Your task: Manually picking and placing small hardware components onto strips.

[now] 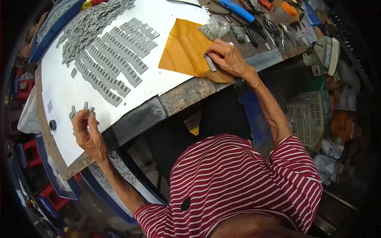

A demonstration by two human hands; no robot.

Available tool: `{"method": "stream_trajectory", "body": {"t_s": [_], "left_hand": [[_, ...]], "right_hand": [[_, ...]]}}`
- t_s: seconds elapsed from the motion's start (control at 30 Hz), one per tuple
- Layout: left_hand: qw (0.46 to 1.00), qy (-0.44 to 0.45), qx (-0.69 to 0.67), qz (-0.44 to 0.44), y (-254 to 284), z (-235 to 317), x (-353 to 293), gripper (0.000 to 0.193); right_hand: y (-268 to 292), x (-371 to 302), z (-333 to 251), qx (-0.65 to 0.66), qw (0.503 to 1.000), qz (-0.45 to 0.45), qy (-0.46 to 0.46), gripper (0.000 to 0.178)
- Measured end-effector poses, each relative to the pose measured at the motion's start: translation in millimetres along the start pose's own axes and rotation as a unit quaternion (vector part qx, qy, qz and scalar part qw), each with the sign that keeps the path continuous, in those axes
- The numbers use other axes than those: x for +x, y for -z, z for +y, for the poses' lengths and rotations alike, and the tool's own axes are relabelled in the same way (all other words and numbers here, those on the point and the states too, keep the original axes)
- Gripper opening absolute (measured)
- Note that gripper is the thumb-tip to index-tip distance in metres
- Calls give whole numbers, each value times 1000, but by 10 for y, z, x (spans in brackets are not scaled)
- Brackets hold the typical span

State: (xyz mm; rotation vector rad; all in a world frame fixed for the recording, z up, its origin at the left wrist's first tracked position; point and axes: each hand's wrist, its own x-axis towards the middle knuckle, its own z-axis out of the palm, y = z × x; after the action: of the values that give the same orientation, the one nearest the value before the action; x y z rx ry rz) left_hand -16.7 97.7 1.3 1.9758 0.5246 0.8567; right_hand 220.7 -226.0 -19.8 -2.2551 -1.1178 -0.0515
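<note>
My left hand (90, 137) is over the left part of the white sheet, thumb and fingers closed around a small flat grey piece (91, 110). Just beyond its fingertips lie a few loose grey pieces (73, 112). At the right, my right hand (229, 58) rests over a sheet of orange-brown paper (180, 47). Its fingers pinch the upper end of a short grey strip (210, 63), which seems made of several small plates. Between the hands, rows of flat grey pieces with small dark slots (117, 57) lie overlapped.
A heap of grey pieces (89, 29) covers the far left. A clear bag (218, 25), a blue-handled tool (238, 10) and pliers crowd the far right. A black ring (52, 125) lies near the left edge. Below stands a blue-rimmed tray (105, 194).
</note>
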Motion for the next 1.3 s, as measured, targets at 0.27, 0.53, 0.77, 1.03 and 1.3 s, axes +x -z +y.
{"method": "stream_trajectory", "body": {"t_s": [0.27,0.53,0.77,1.03,1.3], "left_hand": [[991,99,-79,-40,-201,244,-360,13],[978,142,-128,-86,-301,287,-546,11],[970,169,-146,-100,-389,400,-642,11],[954,172,-190,-155,-542,561,-750,11],[944,171,-213,-183,-680,583,-830,13]], "right_hand": [[9,51,83,-39,991,-6,127,9],[-14,92,192,-46,989,-18,142,7],[59,136,171,43,997,-56,40,7],[95,166,252,114,987,-108,-31,11],[75,155,242,146,981,-117,-44,10]]}}
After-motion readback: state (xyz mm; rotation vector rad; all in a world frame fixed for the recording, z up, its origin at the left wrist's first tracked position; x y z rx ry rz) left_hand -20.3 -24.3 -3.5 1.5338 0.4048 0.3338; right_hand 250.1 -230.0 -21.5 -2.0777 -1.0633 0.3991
